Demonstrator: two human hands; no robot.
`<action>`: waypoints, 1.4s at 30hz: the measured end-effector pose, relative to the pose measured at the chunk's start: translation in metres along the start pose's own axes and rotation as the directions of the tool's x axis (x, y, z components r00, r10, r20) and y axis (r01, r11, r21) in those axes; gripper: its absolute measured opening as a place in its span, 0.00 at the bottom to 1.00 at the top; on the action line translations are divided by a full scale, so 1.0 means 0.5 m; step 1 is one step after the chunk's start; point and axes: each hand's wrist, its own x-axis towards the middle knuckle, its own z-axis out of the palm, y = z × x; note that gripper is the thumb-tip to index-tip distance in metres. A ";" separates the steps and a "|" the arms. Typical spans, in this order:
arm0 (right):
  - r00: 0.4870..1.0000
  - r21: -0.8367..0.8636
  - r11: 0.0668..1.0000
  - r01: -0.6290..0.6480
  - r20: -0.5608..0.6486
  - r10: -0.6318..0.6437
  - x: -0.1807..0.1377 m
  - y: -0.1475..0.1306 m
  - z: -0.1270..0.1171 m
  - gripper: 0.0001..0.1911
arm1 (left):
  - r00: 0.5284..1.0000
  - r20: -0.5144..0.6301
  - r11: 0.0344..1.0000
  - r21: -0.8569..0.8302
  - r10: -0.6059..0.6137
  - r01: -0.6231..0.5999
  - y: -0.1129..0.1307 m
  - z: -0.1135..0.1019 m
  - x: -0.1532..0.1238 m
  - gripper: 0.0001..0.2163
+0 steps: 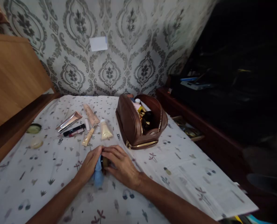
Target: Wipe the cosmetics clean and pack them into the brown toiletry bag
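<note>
In front of me my left hand (89, 165) is closed on a light blue cloth (98, 178) that hangs down below its fingers. The cloth presses against a small round container with a dark rim (104, 161); its exact kind is hard to tell. From the other side my right hand (123, 165) curls its fingers round that container. Just beyond the hands lie a cream squeeze tube (106, 129) and a slim yellowish tube (89, 136). An unzipped brown cosmetic bag (130, 119) stands to the right, filled with small bottles and tubes.
Further left lie a pink tube (91, 114), a shiny metallic tube (69, 121), a black stick (75, 129), a green-lidded jar (34, 128) and a pale round item (36, 142). A wooden panel (16, 68) borders the left; dark furniture (213, 127) borders the right.
</note>
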 end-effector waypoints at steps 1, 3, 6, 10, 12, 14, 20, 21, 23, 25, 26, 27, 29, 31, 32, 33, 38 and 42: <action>1.000 -0.015 1.000 -0.012 0.010 0.012 0.000 -0.004 0.002 0.27 | 1.000 0.004 1.000 0.020 0.019 -0.019 -0.003 0.002 -0.001 0.23; 0.998 -0.060 0.997 -0.055 0.026 0.057 -0.002 -0.013 0.005 0.26 | 0.997 0.028 0.996 0.061 0.067 -0.069 -0.008 0.004 -0.003 0.23; 0.988 -0.125 0.981 -0.148 0.034 0.153 -0.005 -0.027 0.009 0.24 | 0.996 0.040 0.990 0.112 0.081 -0.085 -0.012 0.005 -0.004 0.21; 0.976 -0.027 0.977 -0.212 0.033 0.213 -0.009 -0.031 0.009 0.26 | 0.998 -0.015 0.991 0.124 0.061 -0.059 -0.013 0.003 0.001 0.21; 0.973 0.106 0.967 -0.231 0.009 0.231 -0.009 -0.028 0.007 0.28 | 0.999 -0.048 0.994 0.109 0.019 -0.014 -0.014 0.000 0.004 0.22; 0.965 0.234 0.941 -0.245 -0.029 0.259 -0.008 -0.025 0.006 0.28 | 0.997 -0.065 0.996 0.078 -0.047 0.052 -0.016 -0.002 0.006 0.24; 0.961 0.345 0.921 -0.182 -0.135 0.241 -0.003 -0.016 0.011 0.29 | 0.986 0.005 0.986 -0.003 -0.165 0.166 -0.021 -0.007 0.008 0.29; 0.963 0.316 0.931 -0.181 -0.134 0.233 -0.002 -0.015 0.012 0.29 | 0.988 -0.008 0.988 0.008 -0.155 0.155 -0.020 -0.006 0.008 0.28; 0.969 0.232 0.954 -0.190 -0.114 0.221 -0.002 -0.015 0.012 0.29 | 0.991 -0.071 0.993 0.043 -0.109 0.113 -0.017 -0.002 0.006 0.27; 0.975 0.159 0.968 -0.192 -0.083 0.207 -0.003 -0.017 0.009 0.28 | 0.989 -0.130 0.993 0.077 -0.077 0.087 -0.015 0.001 0.005 0.27; 0.977 0.136 0.972 -0.189 -0.071 0.200 -0.003 -0.018 0.008 0.27 | 0.986 -0.150 0.992 0.090 -0.071 0.085 -0.013 0.002 0.005 0.28; 0.979 0.122 0.975 -0.186 -0.061 0.195 -0.004 -0.020 0.006 0.27 | 0.983 -0.168 0.991 0.100 -0.067 0.085 -0.012 0.002 0.005 0.28; 0.980 0.113 0.976 -0.187 -0.048 0.193 -0.005 -0.023 0.004 0.26 | 0.982 -0.180 0.991 0.113 -0.050 0.071 -0.011 0.000 0.006 0.27; 0.977 0.126 0.971 -0.202 -0.043 0.209 -0.006 -0.026 0.003 0.26 | 0.986 -0.164 0.993 0.111 -0.029 0.047 -0.011 -0.002 0.007 0.25; 0.974 0.142 0.967 -0.212 -0.046 0.221 -0.006 -0.027 0.003 0.26 | 0.988 -0.153 0.994 0.103 -0.023 0.040 -0.011 -0.003 0.008 0.24; 0.971 0.166 0.960 -0.223 -0.053 0.235 -0.006 -0.028 0.003 0.26 | 0.989 -0.144 0.995 0.091 -0.023 0.037 -0.011 -0.002 0.008 0.23; 0.939 0.327 0.901 -0.284 -0.094 0.330 -0.004 -0.031 -0.009 0.30 | 0.986 -0.152 0.997 -0.025 -0.069 0.066 -0.002 0.017 0.003 0.21; 0.941 0.396 0.885 -0.243 -0.125 0.314 -0.015 -0.028 -0.061 0.30 | 0.990 -0.134 0.993 0.117 0.042 -0.027 0.040 0.038 0.008 0.20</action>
